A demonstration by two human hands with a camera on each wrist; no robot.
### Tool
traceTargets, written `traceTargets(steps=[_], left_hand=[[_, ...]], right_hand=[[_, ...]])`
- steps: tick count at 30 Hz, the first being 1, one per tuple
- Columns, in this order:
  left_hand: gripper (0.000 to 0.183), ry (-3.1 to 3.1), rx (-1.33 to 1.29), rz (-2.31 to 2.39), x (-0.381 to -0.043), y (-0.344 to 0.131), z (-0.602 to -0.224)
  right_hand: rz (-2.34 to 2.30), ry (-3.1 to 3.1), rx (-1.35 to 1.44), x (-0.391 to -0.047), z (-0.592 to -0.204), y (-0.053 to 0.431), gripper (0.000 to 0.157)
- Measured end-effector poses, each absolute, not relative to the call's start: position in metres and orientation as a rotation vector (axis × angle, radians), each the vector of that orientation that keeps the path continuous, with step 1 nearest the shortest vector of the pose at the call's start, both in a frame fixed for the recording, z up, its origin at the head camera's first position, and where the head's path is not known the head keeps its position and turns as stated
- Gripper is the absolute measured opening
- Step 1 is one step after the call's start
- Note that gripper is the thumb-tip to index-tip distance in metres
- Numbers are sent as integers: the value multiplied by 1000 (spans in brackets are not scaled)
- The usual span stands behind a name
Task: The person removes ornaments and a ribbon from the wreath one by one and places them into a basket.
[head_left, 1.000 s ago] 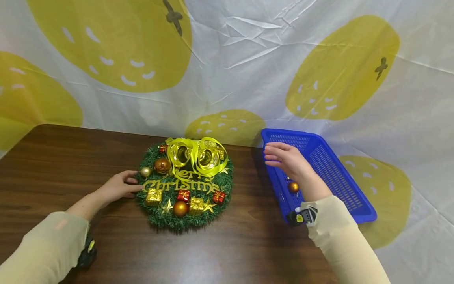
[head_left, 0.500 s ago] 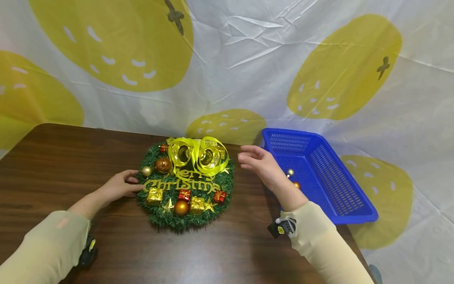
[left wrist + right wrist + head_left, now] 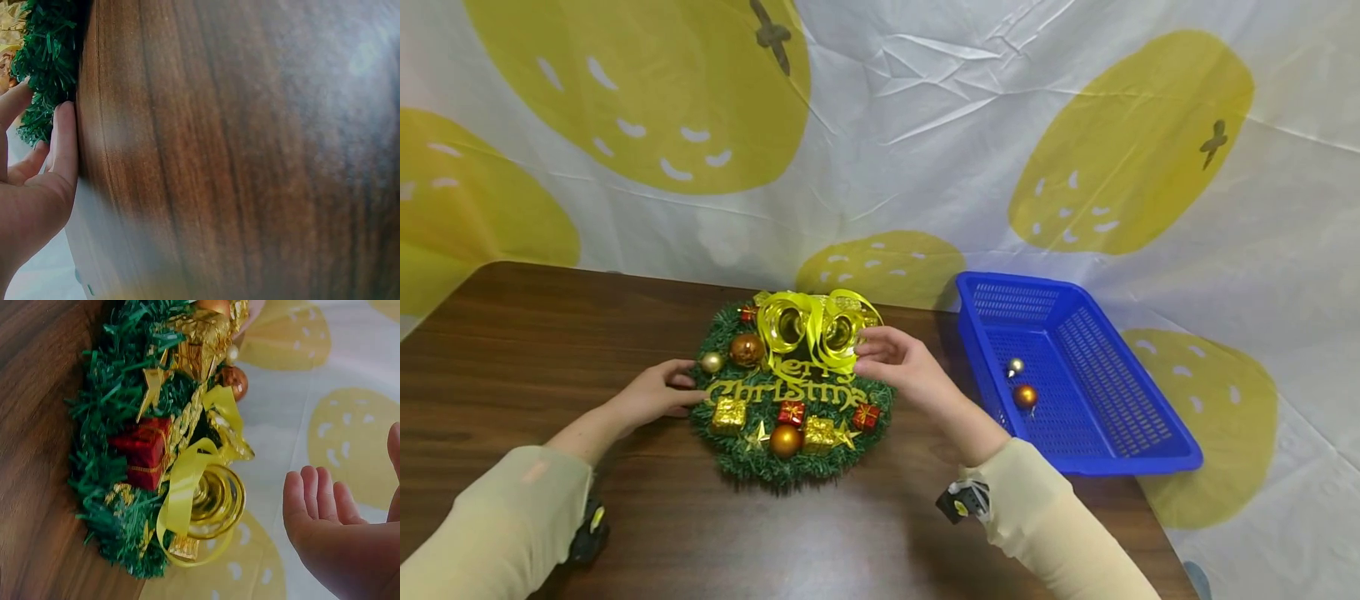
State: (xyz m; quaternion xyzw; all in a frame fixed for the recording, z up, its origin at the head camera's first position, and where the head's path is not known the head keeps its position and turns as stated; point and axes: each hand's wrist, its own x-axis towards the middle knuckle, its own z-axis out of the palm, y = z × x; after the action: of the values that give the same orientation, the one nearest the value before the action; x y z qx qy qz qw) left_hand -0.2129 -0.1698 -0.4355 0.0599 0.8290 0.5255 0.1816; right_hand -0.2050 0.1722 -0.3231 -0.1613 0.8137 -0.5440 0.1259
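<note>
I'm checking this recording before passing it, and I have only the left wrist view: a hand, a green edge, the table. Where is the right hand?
Observer: In the head view, the right hand is at the right side of the wreath, by a gold bell.
Operator: Is it touching that bell?
Observer: No, the right wrist view shows a gap between its fingertips and the bell.
Operator: Anything farther right?
Observer: Yes, in the head view, a blue basket with two baubles in it.
</note>
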Motion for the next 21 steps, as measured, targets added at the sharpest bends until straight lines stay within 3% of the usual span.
traceTargets(steps=[21], left_hand=[[78, 2346, 148, 1490, -213, -169, -436]], right_hand=[[-1462, 2293, -702, -198, -354, 141, 52]])
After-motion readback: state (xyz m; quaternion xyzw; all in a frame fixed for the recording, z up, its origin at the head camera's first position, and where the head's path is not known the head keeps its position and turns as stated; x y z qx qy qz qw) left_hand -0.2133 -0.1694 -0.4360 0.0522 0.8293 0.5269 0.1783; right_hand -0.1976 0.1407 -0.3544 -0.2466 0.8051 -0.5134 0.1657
